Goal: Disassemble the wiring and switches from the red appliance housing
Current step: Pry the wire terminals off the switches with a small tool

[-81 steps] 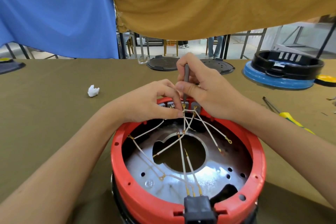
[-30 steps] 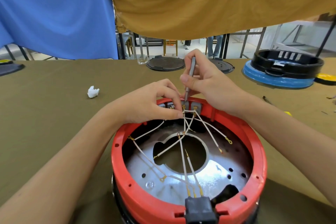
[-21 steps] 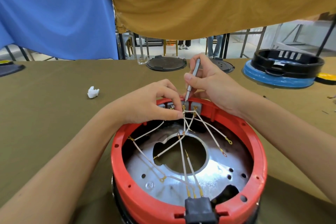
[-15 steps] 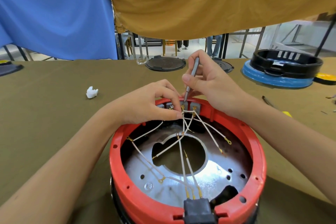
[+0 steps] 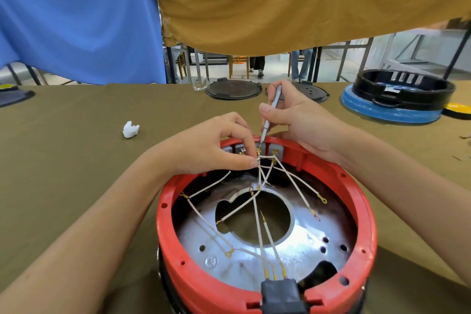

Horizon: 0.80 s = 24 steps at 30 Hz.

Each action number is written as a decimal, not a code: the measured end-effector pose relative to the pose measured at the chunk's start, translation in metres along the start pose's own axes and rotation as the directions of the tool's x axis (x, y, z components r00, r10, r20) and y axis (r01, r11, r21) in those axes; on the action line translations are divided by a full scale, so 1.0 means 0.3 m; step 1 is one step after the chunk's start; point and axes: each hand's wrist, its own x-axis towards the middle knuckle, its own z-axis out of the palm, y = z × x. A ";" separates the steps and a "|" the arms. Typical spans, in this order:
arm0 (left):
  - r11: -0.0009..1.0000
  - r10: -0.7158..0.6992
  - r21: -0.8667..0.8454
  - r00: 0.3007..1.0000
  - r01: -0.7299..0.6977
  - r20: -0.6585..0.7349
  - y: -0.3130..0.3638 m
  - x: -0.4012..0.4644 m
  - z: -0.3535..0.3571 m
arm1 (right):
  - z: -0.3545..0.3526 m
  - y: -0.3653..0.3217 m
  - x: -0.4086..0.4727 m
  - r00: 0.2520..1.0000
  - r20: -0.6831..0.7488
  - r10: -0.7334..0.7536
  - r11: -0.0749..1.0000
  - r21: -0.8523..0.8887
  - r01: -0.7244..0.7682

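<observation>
Your right hand (image 5: 303, 122) pinches a slim grey metal screwdriver (image 5: 270, 115) between thumb and fingers, its shaft tilted and its tip down at the brass terminals on the far inner wall of the round red plastic appliance housing (image 5: 265, 285). Your left hand (image 5: 211, 146) rests on the far rim of the housing, thumb and forefinger pinching the white insulated wires (image 5: 257, 222) where they meet those terminals.

The housing sits on the near part of the olive-cloth desk (image 5: 76, 160), open side up. Inside it lies a shiny silver metal plate (image 5: 300, 250) with a large round hole in its middle and small holes around it. The wires fan out across this plate from the far wall, several ending in loose gold ring lugs, and three run to a black plastic connector block (image 5: 280, 293) set in the near rim.

To the left on the desk lies a small crumpled white scrap (image 5: 130, 129). At the far edge lie two flat round black lids (image 5: 233, 89), and to the far right a black ring-shaped shell sits on top of a blue round base (image 5: 390, 112).
</observation>
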 end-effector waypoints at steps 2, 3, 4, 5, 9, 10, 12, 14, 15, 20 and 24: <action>1.000 -0.001 0.001 1.000 0.001 0.001 0.000 0.000 0.001 | -0.002 0.003 0.004 0.999 -0.009 0.048 0.998 0.043 -0.048; 1.000 -0.002 0.000 1.000 0.002 0.001 0.000 0.000 0.001 | -0.002 0.003 0.004 0.998 -0.013 0.068 0.996 0.059 -0.067; 1.000 -0.002 0.000 1.000 0.002 0.000 -0.001 0.000 0.000 | -0.001 0.003 0.004 0.996 -0.017 0.088 0.994 0.070 -0.086; 1.000 -0.001 0.001 1.000 0.001 0.001 -0.001 0.001 -0.001 | -0.001 0.003 0.002 0.994 -0.018 0.106 0.992 0.077 -0.104; 1.000 0.006 0.000 1.000 -0.006 0.002 0.000 0.001 -0.001 | -0.001 0.000 -0.014 0.997 -0.048 0.057 0.996 0.073 -0.053; 1.000 0.007 -0.001 1.000 -0.007 0.002 -0.001 0.002 -0.001 | 0.000 -0.002 -0.018 0.998 -0.070 0.011 0.998 0.063 -0.006; 1.000 0.005 -0.004 1.000 -0.005 0.007 0.000 0.002 -0.002 | 0.004 -0.007 -0.027 0.993 -0.092 -0.074 0.997 -0.009 0.074; 1.000 0.008 -0.003 1.000 -0.008 0.008 -0.001 0.003 -0.001 | 0.008 -0.013 -0.033 0.985 -0.090 -0.150 0.985 -0.101 0.141; 1.000 0.016 -0.002 1.000 -0.016 0.003 -0.002 0.003 0.000 | 0.010 -0.016 -0.036 0.978 -0.083 -0.189 0.974 -0.141 0.176; 0.999 0.033 0.012 0.999 -0.033 -0.015 -0.009 0.004 0.002 | 0.026 -0.028 -0.052 0.934 -0.009 -0.356 0.887 -0.317 0.335; 0.999 0.036 0.007 0.999 -0.036 -0.014 -0.012 0.007 0.003 | 0.027 -0.030 -0.058 0.917 0.020 -0.399 0.855 -0.353 0.379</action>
